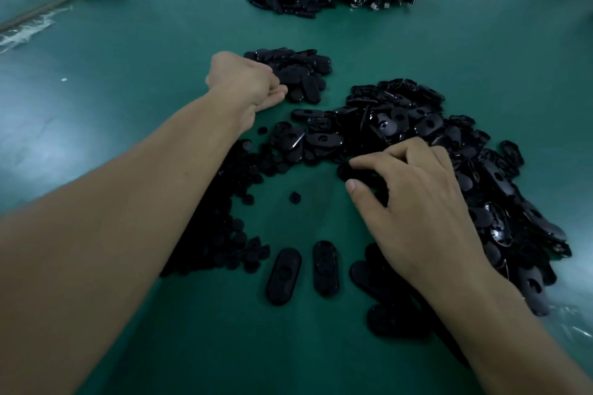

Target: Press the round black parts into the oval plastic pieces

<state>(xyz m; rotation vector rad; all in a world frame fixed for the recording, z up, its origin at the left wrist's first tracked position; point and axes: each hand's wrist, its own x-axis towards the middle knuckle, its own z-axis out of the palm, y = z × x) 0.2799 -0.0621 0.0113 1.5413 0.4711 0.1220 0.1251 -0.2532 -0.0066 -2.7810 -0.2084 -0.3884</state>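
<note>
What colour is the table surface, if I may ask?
The table surface is dark teal-green, shown best in the head view.

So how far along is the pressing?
Looks done: only a small far pile of ovals, by the left hand. In hand: the right hand picks among black parts, and two ovals lie close by. Left: the big oval heap and the round parts, so most of the job.
</note>
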